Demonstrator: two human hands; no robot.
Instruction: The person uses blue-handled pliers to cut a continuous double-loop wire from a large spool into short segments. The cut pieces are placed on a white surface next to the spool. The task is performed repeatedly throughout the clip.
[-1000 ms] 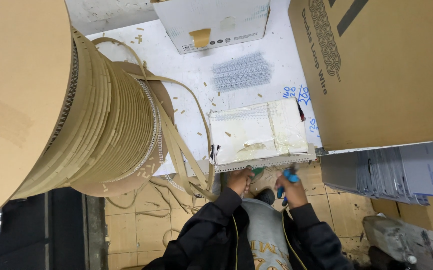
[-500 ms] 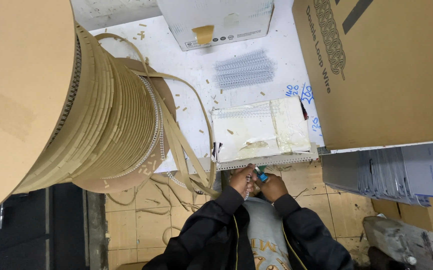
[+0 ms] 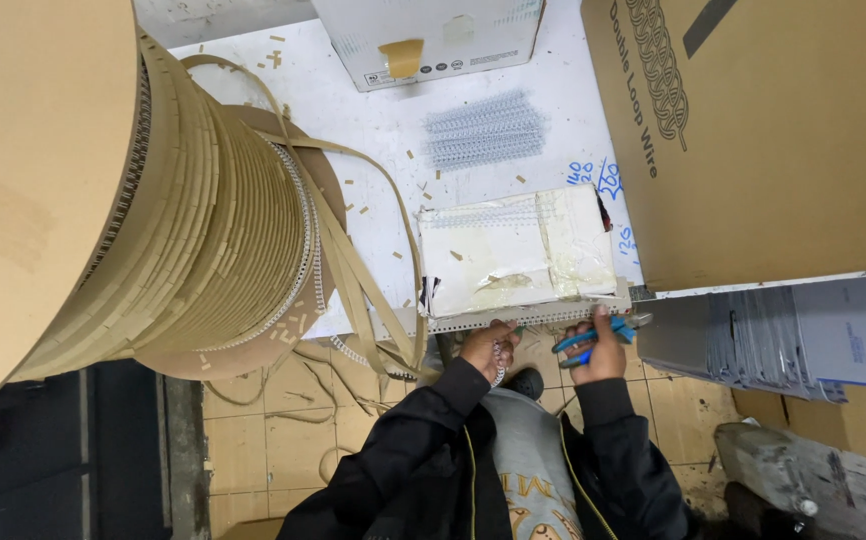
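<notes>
Since half a second ago, the right hand (image 3: 603, 352) has drawn apart from the left hand (image 3: 485, 345), its fingers wrapped around blue-handled pliers (image 3: 593, 338). Left fingers pinch the wire strip (image 3: 513, 318) at the surface's near edge.

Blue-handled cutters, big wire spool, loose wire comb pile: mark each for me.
blue-handled cutters (image 3: 593, 340), head view, on the handles.
big wire spool (image 3: 203, 230), head view, on the wound coil.
loose wire comb pile (image 3: 485, 130), head view, middle.

My left hand (image 3: 485, 347) and right hand (image 3: 600, 352) are bare. I wear a black jacket (image 3: 408, 455) with long sleeves, yellow-edged zip, open over a grey printed shirt (image 3: 528, 470).
</notes>
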